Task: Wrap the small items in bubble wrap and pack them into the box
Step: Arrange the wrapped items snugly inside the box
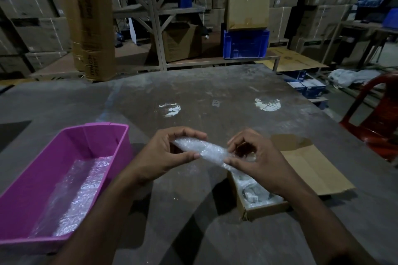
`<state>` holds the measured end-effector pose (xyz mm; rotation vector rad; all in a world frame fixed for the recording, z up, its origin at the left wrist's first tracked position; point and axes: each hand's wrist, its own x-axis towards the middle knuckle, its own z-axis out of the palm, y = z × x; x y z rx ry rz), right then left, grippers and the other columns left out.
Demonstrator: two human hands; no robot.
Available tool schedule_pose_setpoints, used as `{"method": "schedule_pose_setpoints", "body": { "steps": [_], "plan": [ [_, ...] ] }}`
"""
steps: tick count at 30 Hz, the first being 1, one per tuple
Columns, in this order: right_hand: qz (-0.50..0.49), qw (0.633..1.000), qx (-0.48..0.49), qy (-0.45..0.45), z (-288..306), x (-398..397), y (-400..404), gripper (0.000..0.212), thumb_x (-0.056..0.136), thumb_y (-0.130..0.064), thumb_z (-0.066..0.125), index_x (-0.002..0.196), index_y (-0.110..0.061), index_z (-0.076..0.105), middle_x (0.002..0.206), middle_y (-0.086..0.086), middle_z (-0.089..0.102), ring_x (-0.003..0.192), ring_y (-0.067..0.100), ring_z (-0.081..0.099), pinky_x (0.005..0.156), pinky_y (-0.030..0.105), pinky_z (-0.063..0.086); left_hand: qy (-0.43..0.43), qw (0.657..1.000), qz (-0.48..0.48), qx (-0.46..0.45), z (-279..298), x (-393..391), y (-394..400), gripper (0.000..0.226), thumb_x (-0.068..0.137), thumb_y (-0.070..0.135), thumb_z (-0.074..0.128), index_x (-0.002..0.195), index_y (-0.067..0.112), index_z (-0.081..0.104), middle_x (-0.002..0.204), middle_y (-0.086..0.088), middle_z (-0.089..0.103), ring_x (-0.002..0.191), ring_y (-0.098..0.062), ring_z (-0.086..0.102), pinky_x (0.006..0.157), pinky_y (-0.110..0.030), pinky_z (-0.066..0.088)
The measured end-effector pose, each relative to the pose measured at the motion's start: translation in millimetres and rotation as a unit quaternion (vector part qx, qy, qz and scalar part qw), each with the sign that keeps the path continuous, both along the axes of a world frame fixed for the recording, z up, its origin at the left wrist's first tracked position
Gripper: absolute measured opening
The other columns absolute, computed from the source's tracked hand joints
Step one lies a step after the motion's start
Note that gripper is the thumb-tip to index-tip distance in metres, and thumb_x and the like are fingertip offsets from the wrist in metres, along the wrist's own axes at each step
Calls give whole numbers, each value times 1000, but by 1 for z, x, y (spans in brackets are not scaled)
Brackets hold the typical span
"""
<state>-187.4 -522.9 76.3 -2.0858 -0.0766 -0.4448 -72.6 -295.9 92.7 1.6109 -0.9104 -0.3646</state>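
Both my hands hold a rolled bundle of bubble wrap above the table. My left hand pinches its left end between thumb and fingers. My right hand grips its right end, with a small dark reddish-brown item showing under the fingers. Below my right hand lies an open cardboard box with white wrapped items and cables inside, its flap spread to the right. On the left stands a pink plastic tub holding loose sheets of bubble wrap.
The grey metal table stretches ahead, with two bright light reflections. A red plastic chair stands at the right edge. Beyond the table are a tall carton, metal racks, a blue crate and stacked cartons.
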Motion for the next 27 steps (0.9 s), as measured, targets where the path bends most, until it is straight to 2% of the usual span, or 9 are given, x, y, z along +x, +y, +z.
{"method": "schedule_pose_setpoints", "body": {
  "steps": [3, 5, 8, 11, 13, 15, 19, 23, 27],
  "plan": [
    [1, 999, 30, 39, -1, 0, 3, 39, 75, -16, 87, 105, -29, 66, 94, -7, 69, 77, 21, 63, 72, 36, 55, 34, 999, -11, -23, 0, -2, -2, 48, 79, -9, 76, 124, 4, 64, 115, -12, 74, 100, -19, 72, 85, -28, 58],
    [-5, 999, -24, 44, -2, 0, 1, 30, 78, -20, 85, 99, -31, 68, 87, -8, 67, 75, 12, 61, 71, 33, 54, 31, 999, -6, -16, -2, -2, -3, 46, 81, -8, 76, 124, 4, 64, 112, -13, 75, 98, -19, 72, 84, -26, 58],
    [-16, 995, -96, 28, -1, -2, 1, 18, 81, -24, 79, 90, -31, 65, 90, -15, 64, 90, 3, 61, 77, 20, 49, 23, 1000, 2, 9, -3, -3, -5, 34, 85, 2, 76, 118, 7, 69, 102, -8, 77, 86, -13, 70, 74, -22, 55],
    [-13, 997, -81, 15, 0, -3, 1, 17, 83, -18, 74, 88, -28, 61, 90, -14, 64, 91, 6, 62, 82, 29, 51, 12, 999, -11, 37, -4, -2, -7, 22, 90, 12, 72, 112, 7, 72, 96, -8, 77, 78, -16, 67, 66, -28, 54],
    [-14, 998, -67, 7, -2, -2, 2, 19, 85, -17, 72, 89, -28, 58, 88, -9, 61, 84, 12, 61, 79, 38, 52, 29, 999, -7, 18, -5, -2, -9, 13, 91, 11, 69, 102, 6, 73, 86, -8, 75, 70, -16, 66, 63, -31, 56],
    [-22, 997, -75, -3, -3, -3, 2, 21, 88, -17, 69, 91, -31, 55, 91, -11, 58, 86, 12, 59, 79, 41, 52, 62, 998, -6, -9, -7, -2, -11, 13, 89, 8, 70, 101, 7, 73, 82, -7, 73, 69, -16, 66, 64, -32, 58],
    [-33, 995, -86, -39, -4, -4, 4, 27, 86, -7, 71, 89, -31, 58, 93, -14, 51, 89, 10, 57, 75, 27, 48, 101, 994, -25, -18, -11, -5, -16, 36, 85, 1, 74, 120, 0, 67, 95, -12, 75, 84, -20, 70, 80, -39, 61],
    [-21, 996, -80, -36, -8, -8, 1, 29, 78, -5, 79, 86, -27, 62, 100, -12, 49, 96, 10, 56, 77, 17, 44, 148, 989, 7, -24, -14, -8, -25, 30, 89, 19, 75, 113, 3, 68, 92, -13, 74, 83, -20, 69, 73, -39, 62],
    [-17, 1000, -19, -6, -14, -19, -9, 29, 76, -21, 87, 89, -26, 61, 121, -10, 55, 106, 6, 57, 86, 13, 44, 130, 991, 5, -16, -19, -8, -42, 23, 92, 9, 69, 114, 7, 67, 91, -8, 75, 82, -18, 70, 73, -38, 62]
  ]
}}
